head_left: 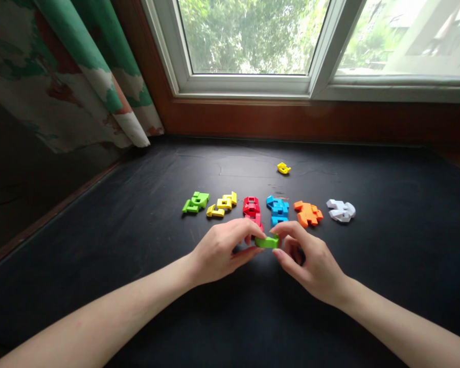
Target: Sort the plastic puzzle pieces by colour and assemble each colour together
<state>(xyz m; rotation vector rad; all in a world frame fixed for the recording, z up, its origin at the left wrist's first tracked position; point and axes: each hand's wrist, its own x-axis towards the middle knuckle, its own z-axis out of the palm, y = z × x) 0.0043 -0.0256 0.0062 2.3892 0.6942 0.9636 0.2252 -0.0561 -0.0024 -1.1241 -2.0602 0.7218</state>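
Between my two hands is a small green plastic puzzle piece (266,242), held just above the black tabletop. My left hand (222,248) pinches its left end between thumb and fingers. My right hand (310,258) has thumb and forefinger at its right end, the other fingers curled. Just beyond the hands lie red pieces (251,206), partly hidden by my left fingers, and blue pieces (279,208). Further left are yellow pieces (224,203) and green pieces (196,202). To the right lie an orange piece (308,213) and a white piece (342,210).
A single yellow piece (283,168) lies apart, farther back on the black tabletop (145,204). Behind the table are a wooden sill (237,118) and a white-framed window (249,89). A patterned curtain (111,87) hangs over the back left corner.
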